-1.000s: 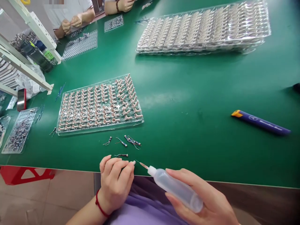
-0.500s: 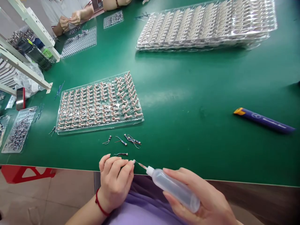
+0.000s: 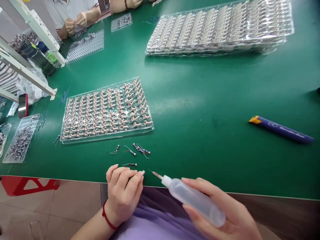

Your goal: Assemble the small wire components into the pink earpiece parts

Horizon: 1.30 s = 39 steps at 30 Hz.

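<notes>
My left hand (image 3: 125, 191) pinches a small pale piece that looks like an earbud shell (image 3: 143, 172); only its end shows past my fingertips. Wrapped in my right hand (image 3: 220, 206) is a clear plastic needle-tip squeeze bottle (image 3: 197, 200) with a white cap. Its thin needle points up and left, a little apart from the shell. Just beyond my left hand lies a small wired circuit board (image 3: 130, 164). Several similar wired boards (image 3: 142, 149) are scattered between it and a clear tray (image 3: 107, 136) of pinkish earbud shells (image 3: 117, 113).
Stacked clear trays (image 3: 215, 30) of pale parts stand at the back. A purple tube-shaped object with a yellow end (image 3: 280, 129) lies right. A phone (image 3: 23, 105), a tray of small parts (image 3: 21, 140) and a white metal frame (image 3: 45, 31) are left. Co-workers' hands (image 3: 75, 24) work across the table.
My right hand has drawn the bottle back to the right, so the needle has left the end of the earbud shell. My left hand stays in place.
</notes>
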{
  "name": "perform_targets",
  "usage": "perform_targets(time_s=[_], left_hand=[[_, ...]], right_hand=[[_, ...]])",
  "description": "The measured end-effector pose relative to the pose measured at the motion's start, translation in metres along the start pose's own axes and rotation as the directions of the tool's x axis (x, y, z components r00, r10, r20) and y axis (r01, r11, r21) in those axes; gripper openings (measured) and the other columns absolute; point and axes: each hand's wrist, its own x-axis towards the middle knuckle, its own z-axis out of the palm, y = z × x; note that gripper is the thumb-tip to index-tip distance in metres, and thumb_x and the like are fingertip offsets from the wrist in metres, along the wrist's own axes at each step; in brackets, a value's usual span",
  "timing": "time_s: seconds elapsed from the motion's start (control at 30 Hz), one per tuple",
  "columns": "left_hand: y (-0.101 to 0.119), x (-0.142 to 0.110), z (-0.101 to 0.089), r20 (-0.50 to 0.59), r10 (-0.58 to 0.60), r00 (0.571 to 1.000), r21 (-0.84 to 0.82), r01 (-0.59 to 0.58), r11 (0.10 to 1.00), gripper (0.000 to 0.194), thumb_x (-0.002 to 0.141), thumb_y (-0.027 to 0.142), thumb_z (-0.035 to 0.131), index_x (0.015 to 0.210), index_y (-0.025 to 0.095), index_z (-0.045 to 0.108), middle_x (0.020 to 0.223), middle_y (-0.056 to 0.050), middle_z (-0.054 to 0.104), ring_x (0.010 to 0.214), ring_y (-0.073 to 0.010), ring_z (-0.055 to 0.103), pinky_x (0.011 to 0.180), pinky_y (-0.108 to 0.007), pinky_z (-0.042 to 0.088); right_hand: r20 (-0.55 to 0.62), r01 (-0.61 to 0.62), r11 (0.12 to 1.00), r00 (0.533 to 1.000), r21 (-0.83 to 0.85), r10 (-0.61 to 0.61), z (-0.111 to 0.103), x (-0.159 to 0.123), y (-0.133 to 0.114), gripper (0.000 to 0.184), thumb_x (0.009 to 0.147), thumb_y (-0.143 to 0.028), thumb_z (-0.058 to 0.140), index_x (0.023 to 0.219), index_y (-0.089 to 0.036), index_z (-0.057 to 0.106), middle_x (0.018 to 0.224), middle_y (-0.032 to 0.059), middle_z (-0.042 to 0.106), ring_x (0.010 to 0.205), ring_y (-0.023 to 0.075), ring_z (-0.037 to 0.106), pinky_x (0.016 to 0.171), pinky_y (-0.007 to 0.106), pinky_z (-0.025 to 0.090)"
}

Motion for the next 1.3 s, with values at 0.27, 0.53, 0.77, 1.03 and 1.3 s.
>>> perform_targets(time_s=[0.27,0.53,0.77,1.03,1.3], left_hand=[[0.006,-0.007,-0.028,0.229,-0.204,0.952,-0.482,0.293,0.826,0.028,0.085,0.007,0.062,0.108,0.021,0.069,0.092,-0.005,0.076,0.084,-0.017,0.067,0.077,-0.029,0.054],[0.016,-0.023,-0.02,0.877,-0.431,0.211,-0.363,0.879,-0.308,0.029,0.067,0.039,0.084,0.073,0.013,0.073,0.078,-0.012,0.077,0.065,-0.0161,0.068,0.056,-0.022,0.051],[0.017,-0.028,-0.002,0.923,-0.356,0.149,-0.308,0.841,-0.446,0.033,0.064,0.039,0.086,0.075,0.01,0.075,0.072,-0.009,0.073,0.062,-0.0121,0.065,0.054,-0.018,0.048],[0.016,-0.029,0.001,0.913,-0.357,0.198,-0.346,0.84,-0.418,0.031,0.067,0.04,0.084,0.074,0.011,0.076,0.07,-0.006,0.07,0.062,-0.0117,0.063,0.057,-0.019,0.049],[0.017,-0.026,0.002,0.909,-0.361,0.208,-0.356,0.839,-0.411,0.027,0.067,0.038,0.083,0.069,0.012,0.075,0.065,-0.005,0.069,0.058,-0.011,0.061,0.058,-0.02,0.048]], right_hand=[[-0.1,-0.21,0.978,0.973,0.007,0.21,-0.004,0.041,0.001,0.036,0.088,-0.036,0.061,0.121,-0.025,0.051,0.118,0.0101,0.068,0.106,0.0269,0.066,0.085,0.038,0.056],[-0.389,-0.154,0.985,0.914,-0.077,0.113,0.005,0.037,-0.004,0.057,0.082,-0.038,0.07,0.132,-0.027,0.044,0.121,0.0127,0.055,0.109,0.0307,0.059,0.087,0.048,0.052],[-0.013,0.243,0.961,0.969,-0.134,-0.247,0.031,0.013,-0.026,0.014,0.09,-0.011,0.058,0.093,-0.022,0.066,0.079,0.003,0.065,0.073,0.0163,0.059,0.069,0.033,0.045],[0.023,0.238,0.961,0.971,-0.138,-0.238,0.042,0.017,-0.027,0.02,0.096,-0.016,0.052,0.089,-0.019,0.07,0.078,0.0037,0.067,0.073,0.0159,0.054,0.073,0.033,0.036],[0.006,0.211,0.968,0.977,-0.138,-0.212,0.045,0.013,-0.028,0.019,0.094,-0.015,0.052,0.088,-0.02,0.068,0.079,0.0032,0.066,0.074,0.0158,0.055,0.073,0.034,0.034]])
